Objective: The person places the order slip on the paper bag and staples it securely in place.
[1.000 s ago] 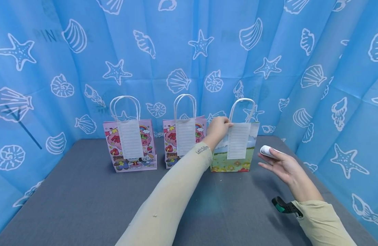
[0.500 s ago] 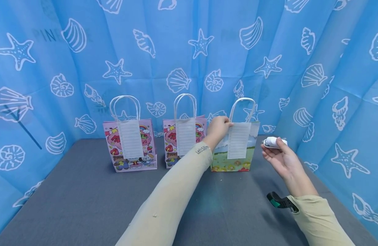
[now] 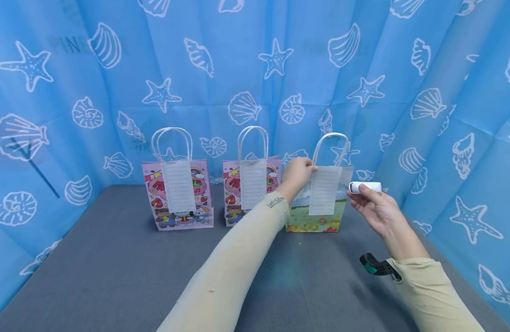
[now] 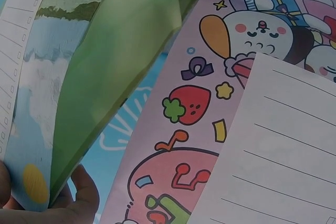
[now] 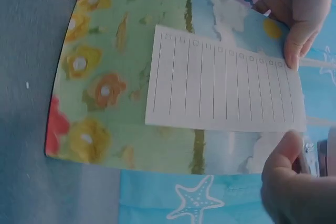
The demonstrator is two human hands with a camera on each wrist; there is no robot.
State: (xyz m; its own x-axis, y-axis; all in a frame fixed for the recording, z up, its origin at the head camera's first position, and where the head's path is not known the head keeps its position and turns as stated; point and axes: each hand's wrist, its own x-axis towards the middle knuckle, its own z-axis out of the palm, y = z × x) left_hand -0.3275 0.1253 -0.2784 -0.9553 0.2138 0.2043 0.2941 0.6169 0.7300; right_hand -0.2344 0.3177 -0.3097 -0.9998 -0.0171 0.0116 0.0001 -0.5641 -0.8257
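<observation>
My left hand (image 3: 296, 179) pinches the top edge of the meadow-print paper gift bag (image 3: 301, 219), its thumb over the upper left corner of a white lined sheet (image 3: 321, 198). The sheet lies against the bag's front, below the white handle. In the left wrist view, fingertips (image 4: 85, 195) show behind the bag's rim. My right hand (image 3: 381, 216) grips a small white stapler (image 3: 364, 187), held level just right of the bag's upper edge. From the right wrist, the stapler's metal end (image 5: 310, 158) appears close to the sheet's upper right corner, partly hidden by the thumb.
Two pink cartoon-print gift bags, one at the left (image 3: 184, 223) and one in the middle (image 3: 233, 216), stand upright with similar lined sheets on their fronts. All stand on a grey cloth-covered table (image 3: 113, 276) before a blue shell-print curtain (image 3: 255, 55).
The right hand has turned the stapler until its end faces the meadow-print bag and has moved it slightly left, near the bag's edge. The left hand keeps its pinch on the bag and sheet.
</observation>
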